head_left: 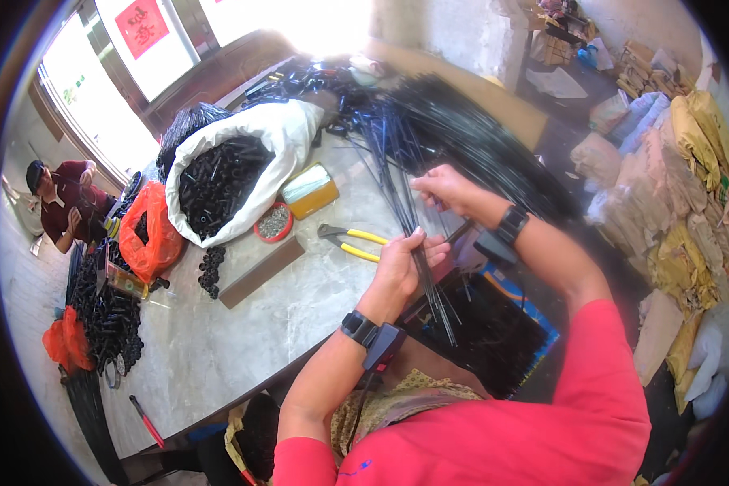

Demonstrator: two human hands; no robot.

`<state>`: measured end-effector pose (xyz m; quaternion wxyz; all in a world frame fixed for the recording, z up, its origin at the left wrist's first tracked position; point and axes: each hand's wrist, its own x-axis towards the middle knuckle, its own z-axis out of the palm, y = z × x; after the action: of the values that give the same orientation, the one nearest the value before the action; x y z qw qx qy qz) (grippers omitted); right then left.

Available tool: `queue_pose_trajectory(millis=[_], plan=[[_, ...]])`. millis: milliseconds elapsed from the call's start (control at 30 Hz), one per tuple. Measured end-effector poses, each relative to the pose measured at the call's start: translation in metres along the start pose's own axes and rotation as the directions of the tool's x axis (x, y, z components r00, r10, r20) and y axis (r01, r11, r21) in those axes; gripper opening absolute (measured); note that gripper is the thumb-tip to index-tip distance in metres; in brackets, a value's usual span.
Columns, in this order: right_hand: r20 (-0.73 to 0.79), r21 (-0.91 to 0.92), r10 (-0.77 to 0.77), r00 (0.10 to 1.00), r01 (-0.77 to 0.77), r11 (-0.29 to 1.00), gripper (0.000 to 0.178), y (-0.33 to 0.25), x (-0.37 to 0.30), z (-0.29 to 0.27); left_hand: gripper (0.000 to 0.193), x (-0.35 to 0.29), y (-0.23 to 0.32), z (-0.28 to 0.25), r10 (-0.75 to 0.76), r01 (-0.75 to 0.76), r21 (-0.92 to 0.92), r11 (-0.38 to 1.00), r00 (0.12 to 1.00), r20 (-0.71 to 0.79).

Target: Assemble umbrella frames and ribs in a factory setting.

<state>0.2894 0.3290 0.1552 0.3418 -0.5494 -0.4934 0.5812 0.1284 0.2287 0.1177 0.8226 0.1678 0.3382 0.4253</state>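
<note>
My left hand (407,261) is closed around a bundle of thin black rods (400,202), which slant from the far pile down past the table's near edge. The rods' lower ends stick out below the hand. My right hand (447,189) is farther up, beside the bundle, with its fingers pinched together; whatever is between them is too small to tell. Just left of my left hand lie pliers (363,241) with yellow handles. Beyond them are a yellow box (310,191) with a pale top and a round red tub (274,222) of small metal pieces.
A white sack (287,130) of black plastic parts, an orange bag (150,235) and a dark bar (261,271) rest on the grey table (219,340). More long rods (486,138) lie at the far right. Another person (69,198) is at the far left. Sacks (648,178) are piled at right.
</note>
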Motion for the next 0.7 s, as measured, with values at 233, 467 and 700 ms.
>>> queue_pose_trajectory(millis=[233,467,700], plan=[[0.068,-0.004,-0.013,0.998,0.014,1.000,0.023,0.001,0.002,-0.004,0.022,0.003,-0.005,0.003,-0.010,0.011,-0.026,1.000,1.000,0.028],[0.048,-0.067,-0.012,0.999,0.016,0.998,0.019,0.000,0.003,-0.008,0.026,0.002,-0.007,0.005,-0.059,0.059,-0.042,0.997,0.998,0.017],[0.039,-0.093,-0.023,0.999,0.027,0.995,0.016,-0.007,-0.005,-0.007,0.026,-0.001,-0.006,0.009,-0.003,0.004,-0.035,0.999,1.000,0.030]])
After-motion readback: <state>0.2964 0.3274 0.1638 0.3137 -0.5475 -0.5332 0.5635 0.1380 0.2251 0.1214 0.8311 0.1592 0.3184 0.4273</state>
